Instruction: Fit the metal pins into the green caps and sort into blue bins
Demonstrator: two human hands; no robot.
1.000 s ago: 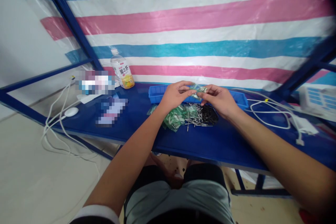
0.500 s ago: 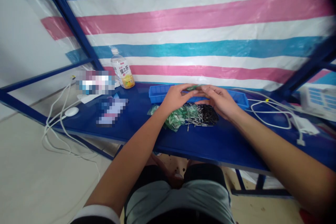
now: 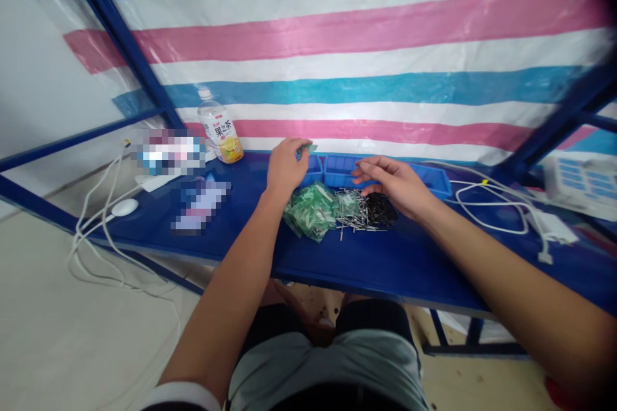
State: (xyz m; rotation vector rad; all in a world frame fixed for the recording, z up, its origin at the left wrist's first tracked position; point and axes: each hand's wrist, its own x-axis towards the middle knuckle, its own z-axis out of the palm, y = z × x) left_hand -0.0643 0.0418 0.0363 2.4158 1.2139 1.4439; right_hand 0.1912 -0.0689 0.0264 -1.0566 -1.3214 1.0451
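Pinching a green packet (image 3: 311,149), the left hand (image 3: 284,170) hovers by blue trays (image 3: 338,170); the right hand (image 3: 398,187) curves, fingers slightly spread. Nearer, packets (image 3: 311,212) lie heaped, left of unbagged metal pins (image 3: 359,222) and black pieces (image 3: 380,210).

Characters “果之茶” in dark print on the bottle label (image 3: 224,131).

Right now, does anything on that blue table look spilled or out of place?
Slightly: loose metal pins lie directly on the blue table, one poking out toward the near edge. They mingle with green packets and black parts, which looks untidy, perhaps deliberately so.
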